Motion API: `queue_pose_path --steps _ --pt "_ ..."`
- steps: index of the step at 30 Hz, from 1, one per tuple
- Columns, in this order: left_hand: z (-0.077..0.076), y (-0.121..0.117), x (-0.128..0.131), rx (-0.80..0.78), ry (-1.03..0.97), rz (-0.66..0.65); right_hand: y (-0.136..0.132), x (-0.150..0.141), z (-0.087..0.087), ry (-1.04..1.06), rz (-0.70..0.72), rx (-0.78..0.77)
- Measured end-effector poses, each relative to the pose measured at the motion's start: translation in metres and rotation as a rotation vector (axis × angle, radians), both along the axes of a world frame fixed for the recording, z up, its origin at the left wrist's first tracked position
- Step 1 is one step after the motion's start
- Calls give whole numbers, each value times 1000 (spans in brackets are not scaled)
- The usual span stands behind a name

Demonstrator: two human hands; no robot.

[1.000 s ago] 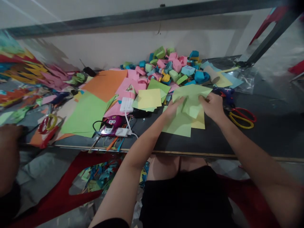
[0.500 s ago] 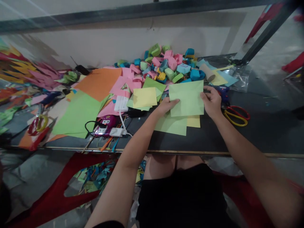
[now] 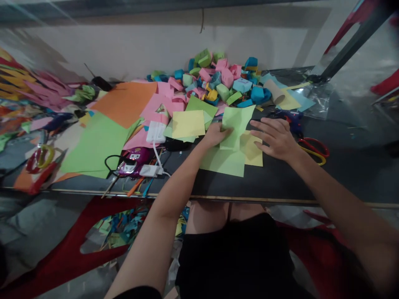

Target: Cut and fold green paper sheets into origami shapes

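A light green sheet of paper (image 3: 235, 124) is raised off the table, its right side bent so it looks narrower. My left hand (image 3: 215, 135) pinches its left edge, thumb lying over the front. To the right of the sheet, my right hand (image 3: 272, 139) is open with fingers stretched toward the left, apart from the sheet. Beneath the sheet lie another light green sheet (image 3: 222, 162) and a yellow sheet (image 3: 254, 151), partly covered. Left of my left hand rests a small yellow sheet (image 3: 188, 123) on some green pieces.
A heap of folded paper pieces (image 3: 226, 81) stands against the wall. Scissors (image 3: 314, 150) and a blue glue gun (image 3: 291, 119) lie at right. A purple power strip (image 3: 137, 160), a large green sheet (image 3: 93, 145) and an orange sheet (image 3: 126, 101) are at left.
The flat light green sheet has become bent, its right part turned toward the left. My right hand has let go of its right edge and its fingers have straightened.
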State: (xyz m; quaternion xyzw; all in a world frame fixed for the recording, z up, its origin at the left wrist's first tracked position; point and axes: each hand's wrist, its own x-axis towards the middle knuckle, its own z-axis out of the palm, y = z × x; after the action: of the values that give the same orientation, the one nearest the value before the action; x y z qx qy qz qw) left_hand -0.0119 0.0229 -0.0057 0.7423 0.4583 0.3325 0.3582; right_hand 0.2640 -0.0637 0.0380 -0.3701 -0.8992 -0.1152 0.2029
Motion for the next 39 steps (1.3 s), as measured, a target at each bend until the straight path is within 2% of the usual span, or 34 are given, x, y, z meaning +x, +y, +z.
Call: queue_pose_path --steps 5,8,12,17,19,22,24,26,30,35,39 --pt "3 -7 6 73 157 -33 -6 -26 10 -139 260 242" --pt "4 -10 8 118 223 -86 -1 -51 15 -181 251 282" --pt "9 -12 7 153 268 -80 9 -59 15 -166 318 115" --pt "13 -11 0 105 376 21 10 -28 4 -100 353 -149" --pt "9 -9 -4 156 377 55 9 -16 -4 -76 316 -261" --pt "1 -8 -6 373 322 48 8 -5 -14 -28 260 -451" --pt "-3 -8 -6 500 322 -44 9 -2 -17 18 239 -562" --pt "-3 -10 -5 556 366 -172 12 -1 -16 54 230 -651" --pt "0 -13 -4 542 452 -306 24 -3 -8 103 153 -784" --pt "2 -13 -5 472 482 -362 35 -21 -5 249 -263 -834" --pt "4 -14 -4 453 502 -355 35 -35 -11 456 -439 -858"
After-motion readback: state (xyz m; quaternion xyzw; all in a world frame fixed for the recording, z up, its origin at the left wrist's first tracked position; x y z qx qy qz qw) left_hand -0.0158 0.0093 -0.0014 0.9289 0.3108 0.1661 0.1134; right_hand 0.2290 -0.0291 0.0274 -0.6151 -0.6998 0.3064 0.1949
